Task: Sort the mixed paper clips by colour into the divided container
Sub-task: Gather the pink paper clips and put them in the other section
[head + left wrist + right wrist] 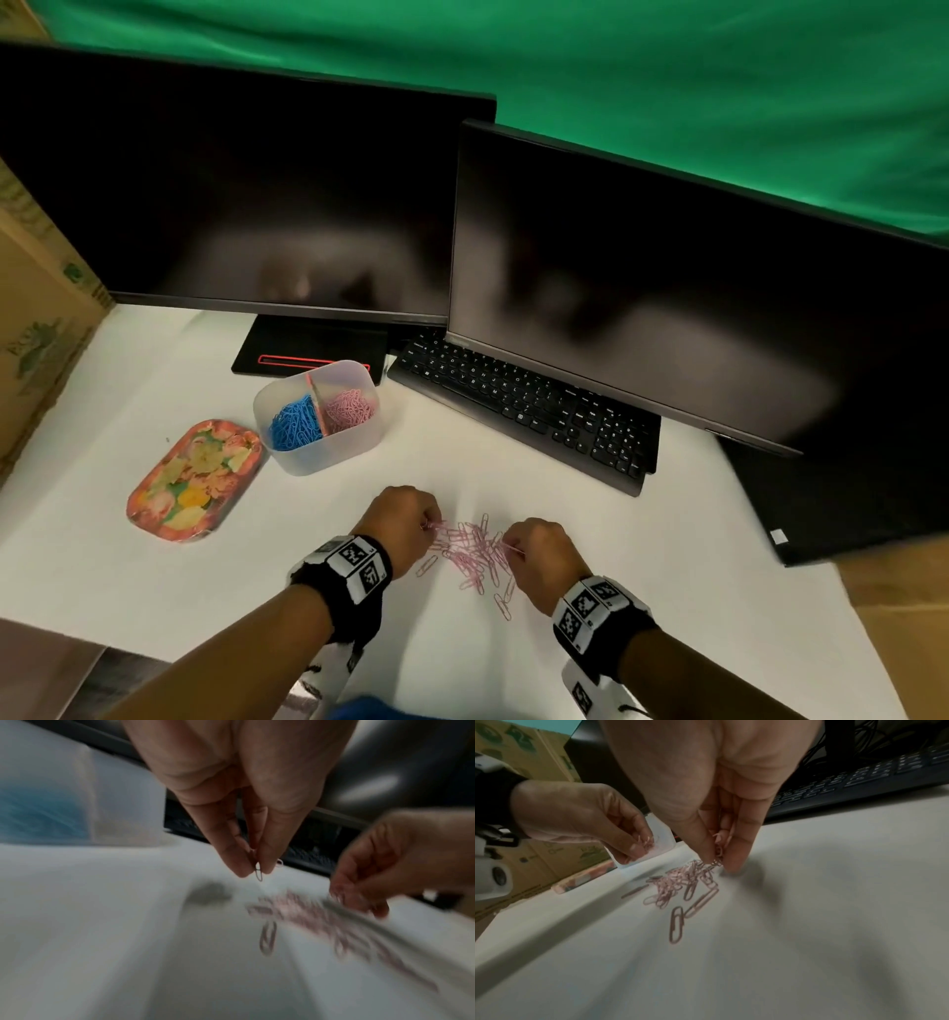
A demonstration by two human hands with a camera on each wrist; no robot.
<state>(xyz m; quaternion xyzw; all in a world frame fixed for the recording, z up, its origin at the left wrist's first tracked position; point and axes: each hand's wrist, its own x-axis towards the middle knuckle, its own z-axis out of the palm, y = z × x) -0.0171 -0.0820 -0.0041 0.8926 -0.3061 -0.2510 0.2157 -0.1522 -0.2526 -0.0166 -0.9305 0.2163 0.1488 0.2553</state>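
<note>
A loose pile of pink paper clips (475, 547) lies on the white table between my hands. My left hand (429, 524) pinches pink clips (259, 871) at the pile's left edge, just above the table. At the pile's right edge my right hand (506, 547) pinches several pink clips (718, 852), with its fingertips (734, 865) touching the table. The translucent divided container (328, 452) stands further back on the left, with blue clips (295, 424) in its left compartment and pink clips (349, 408) in its right one.
A floral tray (192, 480) lies left of the container. A black keyboard (529, 411) and two dark monitors (667, 288) stand behind the pile. Cardboard boxes (36, 329) line the left side. The table's front edge runs close under my forearms.
</note>
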